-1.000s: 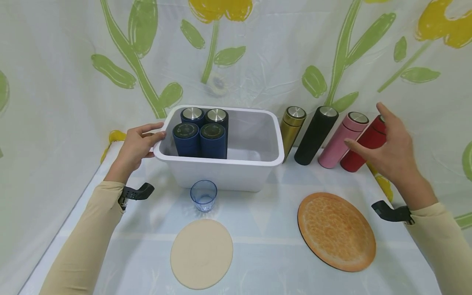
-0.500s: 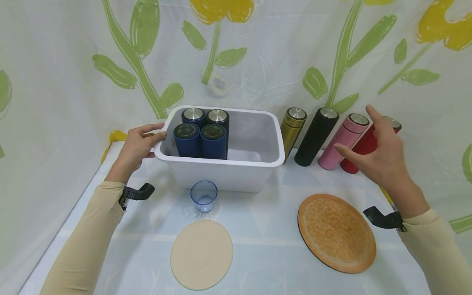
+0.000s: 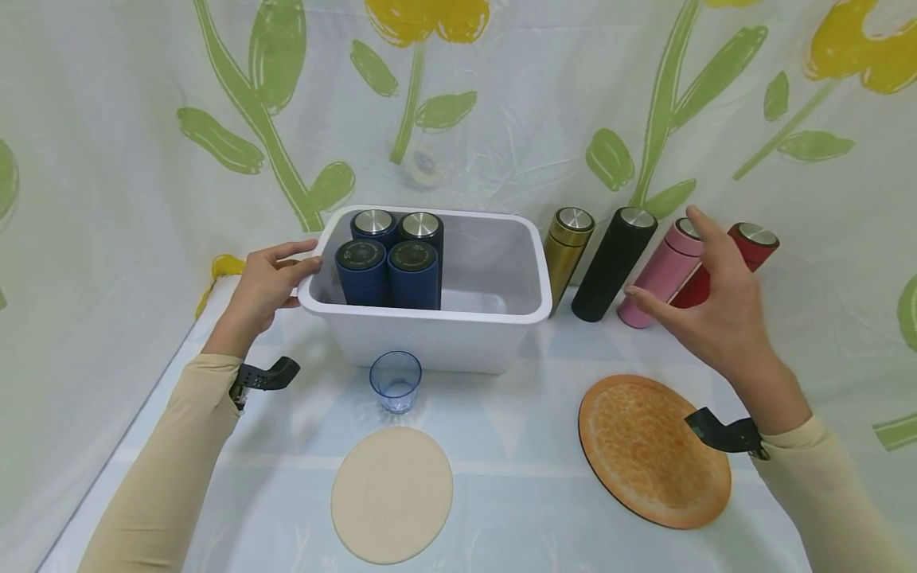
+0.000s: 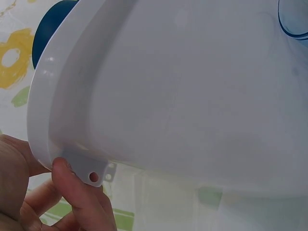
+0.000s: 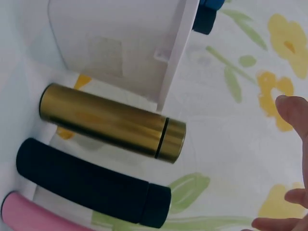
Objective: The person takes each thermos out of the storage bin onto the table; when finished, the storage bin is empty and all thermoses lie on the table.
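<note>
My left hand pinches the left rim of a white plastic tub; in the left wrist view its thumb and fingers lie on either side of the rim's corner. Several dark blue thermos bottles stand in the left half of the tub. My right hand is held up with thumb and fingers spread, in front of a pink thermos and a red thermos, hiding parts of both. It holds nothing. To its left stand a black thermos and a gold thermos.
A blue-tinted glass stands in front of the tub. Nearer lies a round beige mat, and to the right a round brown bread-patterned mat. A flower-printed curtain hangs right behind the bottles.
My right hand has moved left, from in front of the red thermos toward the pink one, uncovering the red one's cap. My left hand has stayed at the tub's rim.
</note>
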Demonstrator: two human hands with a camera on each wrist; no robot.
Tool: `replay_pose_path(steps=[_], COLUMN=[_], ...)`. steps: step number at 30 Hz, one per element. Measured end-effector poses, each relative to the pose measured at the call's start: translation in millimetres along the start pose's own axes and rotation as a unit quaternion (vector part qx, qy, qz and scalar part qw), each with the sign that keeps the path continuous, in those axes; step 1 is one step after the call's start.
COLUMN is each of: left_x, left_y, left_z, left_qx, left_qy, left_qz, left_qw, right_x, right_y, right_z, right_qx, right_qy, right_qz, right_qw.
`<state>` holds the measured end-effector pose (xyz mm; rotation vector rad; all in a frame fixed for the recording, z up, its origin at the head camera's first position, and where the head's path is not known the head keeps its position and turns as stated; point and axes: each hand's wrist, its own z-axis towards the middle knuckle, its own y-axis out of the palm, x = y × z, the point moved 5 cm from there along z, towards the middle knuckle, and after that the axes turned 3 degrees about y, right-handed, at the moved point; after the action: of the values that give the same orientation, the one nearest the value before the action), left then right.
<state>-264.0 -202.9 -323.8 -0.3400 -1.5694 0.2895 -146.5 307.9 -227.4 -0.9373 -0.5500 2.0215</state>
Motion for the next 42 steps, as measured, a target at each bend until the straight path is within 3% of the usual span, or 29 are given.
replay_pose_path(steps=[7, 20, 30, 42], left_x=[-0.3, -0.7, -1.8, -3.1], left_y=[0.8, 0.9, 0.4, 0.6], left_z=[-0.3, 1.3, 3.1, 2.8], left_qx=[-0.001, 0.002, 0.0, -0.004], left_qy=[-0.003, 0.0, 0.006, 0.003], left_qz=[0.001, -0.001, -0.001, -0.003], left_qw=[1.0, 1.0, 1.0, 1.0], right_x=[-13.9, -27.5, -35.1, -48.8], right_y=[6.4, 19.5, 31.2, 56.6], right_z=[-1.3, -3.0, -3.6, -4.0], right_qx=[0.002, -0.011, 0.001, -0.028], right_qy=[-0.036, -0.002, -0.023, -0.031], right_qz=[0.007, 0.057, 0.081, 0.119], right_qw=[0.999, 0.998, 0.996, 0.992])
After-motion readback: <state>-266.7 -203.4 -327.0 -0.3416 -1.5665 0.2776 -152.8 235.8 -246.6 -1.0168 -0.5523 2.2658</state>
